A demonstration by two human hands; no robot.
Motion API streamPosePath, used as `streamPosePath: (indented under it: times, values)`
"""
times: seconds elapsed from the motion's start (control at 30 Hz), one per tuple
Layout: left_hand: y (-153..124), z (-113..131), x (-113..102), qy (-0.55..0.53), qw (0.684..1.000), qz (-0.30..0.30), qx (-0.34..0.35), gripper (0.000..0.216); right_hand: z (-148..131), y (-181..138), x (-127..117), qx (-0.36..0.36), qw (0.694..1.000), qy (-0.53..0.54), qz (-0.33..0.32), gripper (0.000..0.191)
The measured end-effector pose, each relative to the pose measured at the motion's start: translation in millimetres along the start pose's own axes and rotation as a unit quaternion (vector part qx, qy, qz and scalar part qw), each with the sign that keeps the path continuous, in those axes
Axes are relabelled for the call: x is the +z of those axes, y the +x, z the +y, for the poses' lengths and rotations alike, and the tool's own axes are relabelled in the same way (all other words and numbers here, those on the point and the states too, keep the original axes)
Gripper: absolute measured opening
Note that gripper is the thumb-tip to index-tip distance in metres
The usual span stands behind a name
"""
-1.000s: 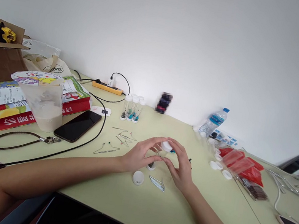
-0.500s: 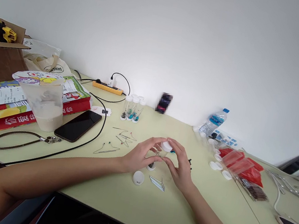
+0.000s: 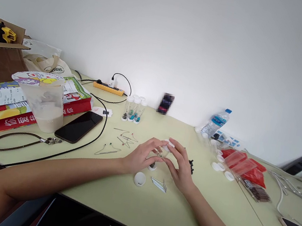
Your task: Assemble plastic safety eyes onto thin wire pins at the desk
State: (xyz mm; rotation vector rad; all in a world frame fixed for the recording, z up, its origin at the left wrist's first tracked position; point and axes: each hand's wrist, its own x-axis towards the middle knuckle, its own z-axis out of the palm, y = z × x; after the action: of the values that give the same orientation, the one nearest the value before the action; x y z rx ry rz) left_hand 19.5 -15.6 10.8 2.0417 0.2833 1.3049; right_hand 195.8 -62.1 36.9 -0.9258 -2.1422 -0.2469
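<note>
My left hand (image 3: 145,155) and my right hand (image 3: 181,167) meet over the table, fingers closed around a clear tube with a white cap (image 3: 169,144) at its top. The tube's lower white end (image 3: 152,167) shows below my fingers, with something dark and thin wires inside. My fingers hide most of the tube. Just in front stands an open white cap (image 3: 139,179) with tiny bits in it. To its right lie several L-shaped metal pins (image 3: 158,185). Small black pieces (image 3: 191,167) lie beyond my right hand.
Bent wires (image 3: 125,138) lie left of my hands. Capped tubes (image 3: 134,109) stand behind them. A black phone (image 3: 79,126) and a cup (image 3: 44,102) are at left. A water bottle (image 3: 216,123), loose white caps (image 3: 229,176) and red bags (image 3: 253,176) are at right.
The white cap between my hands has tilted and shifted slightly upward; its face shows less now. My fingers have shifted a little around it. The other things have stayed in place.
</note>
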Motion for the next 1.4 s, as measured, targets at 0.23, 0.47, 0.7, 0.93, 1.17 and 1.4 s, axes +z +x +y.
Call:
streamPosePath:
  times: [0.23,0.47,0.7,0.93,1.17,1.4]
  values:
    - [0,1,-3,0.002,0.999,-0.029,-0.039,0.056,0,0,3,0.017,1.0,-0.011,-0.014,0.056]
    - [16,-16,-20,-0.006,0.988,-0.025,-0.151,0.071,4,2,8,0.108,0.994,0.018,-0.021,0.063]
    - [42,-63,-86,0.009,0.957,0.203,-0.208,0.037,11,1,5,0.127,0.992,-0.006,0.008,0.051]
    - [40,-84,-108,0.09,0.94,0.227,-0.237,0.035,12,0,5,0.131,0.991,-0.013,-0.005,0.043]
    - [41,-75,-112,0.363,0.883,0.118,-0.272,0.035,10,-1,5,0.145,0.988,-0.033,-0.032,0.04]
    - [40,-65,-112,0.524,0.805,0.042,-0.274,0.044,12,-1,6,0.147,0.988,-0.033,-0.033,0.039]
